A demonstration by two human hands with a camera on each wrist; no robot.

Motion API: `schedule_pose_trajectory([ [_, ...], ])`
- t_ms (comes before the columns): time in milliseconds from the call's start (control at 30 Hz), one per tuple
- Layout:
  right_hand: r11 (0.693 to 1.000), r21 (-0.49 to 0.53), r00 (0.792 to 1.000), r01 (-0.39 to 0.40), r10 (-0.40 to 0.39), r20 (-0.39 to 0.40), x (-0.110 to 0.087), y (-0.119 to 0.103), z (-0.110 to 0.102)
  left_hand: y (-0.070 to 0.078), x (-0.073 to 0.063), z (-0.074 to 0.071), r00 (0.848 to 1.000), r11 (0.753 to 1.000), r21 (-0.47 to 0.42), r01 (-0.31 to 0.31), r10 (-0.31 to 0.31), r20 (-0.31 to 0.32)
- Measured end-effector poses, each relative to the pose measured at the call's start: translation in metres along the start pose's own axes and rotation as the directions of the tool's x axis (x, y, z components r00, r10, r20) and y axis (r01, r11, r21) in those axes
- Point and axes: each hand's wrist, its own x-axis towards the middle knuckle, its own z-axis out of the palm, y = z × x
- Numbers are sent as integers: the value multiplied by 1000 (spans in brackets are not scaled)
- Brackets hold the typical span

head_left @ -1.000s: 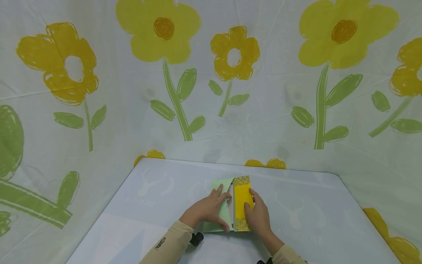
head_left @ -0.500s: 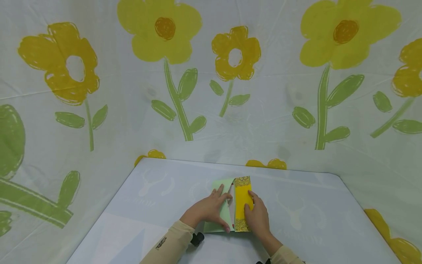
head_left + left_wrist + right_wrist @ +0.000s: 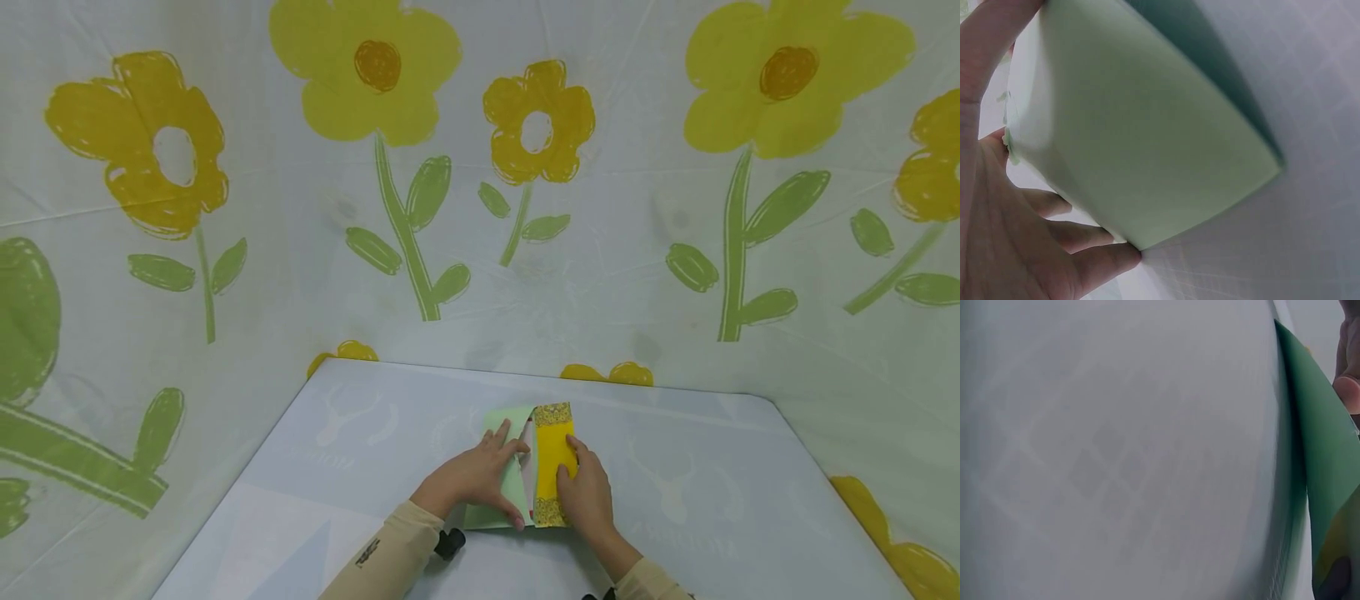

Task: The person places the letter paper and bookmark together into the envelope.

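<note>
A light green folded paper [image 3: 489, 515] stands partly raised on the table in the head view, joined by a yellow panel [image 3: 553, 454] with speckled ends. Between them a gap shows a whitish inside with small red marks. My left hand [image 3: 480, 475] rests spread on the green side. In the left wrist view the thumb and fingers of this hand lie along the green paper [image 3: 1147, 137], whose edge looks torn. My right hand [image 3: 588, 492] pinches the yellow panel's outer edge, thumb on its face. The right wrist view shows a darker green back [image 3: 1322, 431] and part of that hand.
The pale table [image 3: 697, 467] has faint printed patterns and extends around the paper. A white curtain [image 3: 600, 250] with yellow flowers surrounds its far and side edges. A small black object [image 3: 450, 543] sits at the left wrist.
Both hands stay almost in place. The yellow panel's top has dipped very slightly, and the gap beside the green side looks a touch wider.
</note>
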Motion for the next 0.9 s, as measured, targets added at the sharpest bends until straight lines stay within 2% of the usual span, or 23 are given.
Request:
schedule_pose_trajectory([
  [333, 1000, -4, 1000, 3, -3, -11, 0, 1, 3, 1, 0, -1, 1000, 1000, 2, -1, 1, 8],
  [533, 1000, 0, 1000, -5, 5, 12, -2, -2, 4, 1, 0, -1, 1000, 1000, -3, 10, -10, 19],
  [900, 998, -52, 999, 35, -34, 17, -4, -5, 6, 0, 1, 0, 1000, 1000, 8, 7, -7, 22],
])
